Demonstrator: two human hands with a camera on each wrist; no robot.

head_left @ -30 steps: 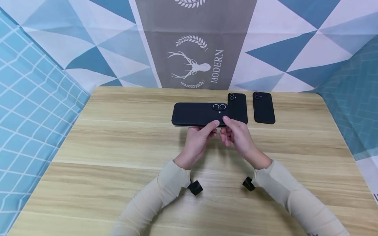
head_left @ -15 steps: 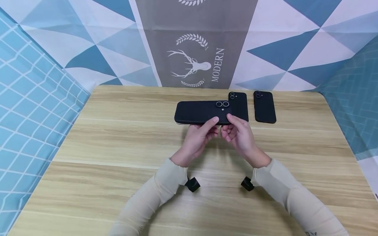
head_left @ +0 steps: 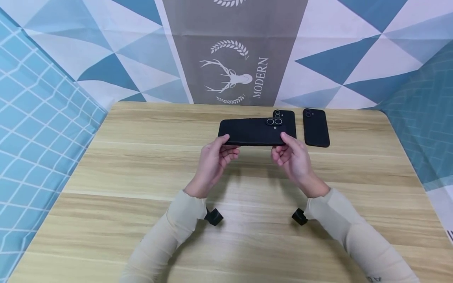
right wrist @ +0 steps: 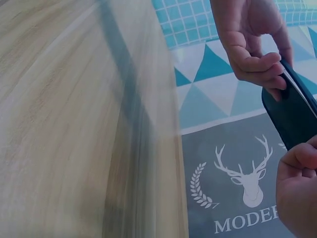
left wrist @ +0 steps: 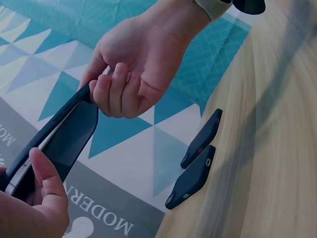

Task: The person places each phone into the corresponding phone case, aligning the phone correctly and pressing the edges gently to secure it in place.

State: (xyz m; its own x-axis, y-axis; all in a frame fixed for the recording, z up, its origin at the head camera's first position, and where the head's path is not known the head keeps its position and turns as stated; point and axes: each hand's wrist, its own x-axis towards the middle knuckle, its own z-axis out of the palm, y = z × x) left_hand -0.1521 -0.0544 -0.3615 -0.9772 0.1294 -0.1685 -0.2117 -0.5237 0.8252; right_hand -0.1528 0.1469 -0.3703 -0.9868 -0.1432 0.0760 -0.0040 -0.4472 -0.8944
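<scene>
Both hands hold a smartphone [head_left: 247,132] in a black case level above the table, its back with twin round lenses facing up. My left hand [head_left: 212,162] pinches its left end, thumb on the back and fingers beneath. At the lens end my right hand [head_left: 294,163] has its thumb on the near edge and fingers curled below. In the left wrist view, a silver phone edge [left wrist: 21,173] shows as a strip between the case [left wrist: 54,121] and the dark underside. The right wrist view has the dark underside [right wrist: 289,116] between the two hands.
Two more black phones, one [head_left: 291,116] partly hidden behind the held phone and one [head_left: 316,127] to its right, lie backs up near the wooden table's [head_left: 141,173] far edge. A patterned cloth [head_left: 233,23] hangs behind the table.
My left hand has slid left from beside the right hand to the phone's left end. The phone and right hand have shifted slightly right, and the phone now overlaps more of the one behind.
</scene>
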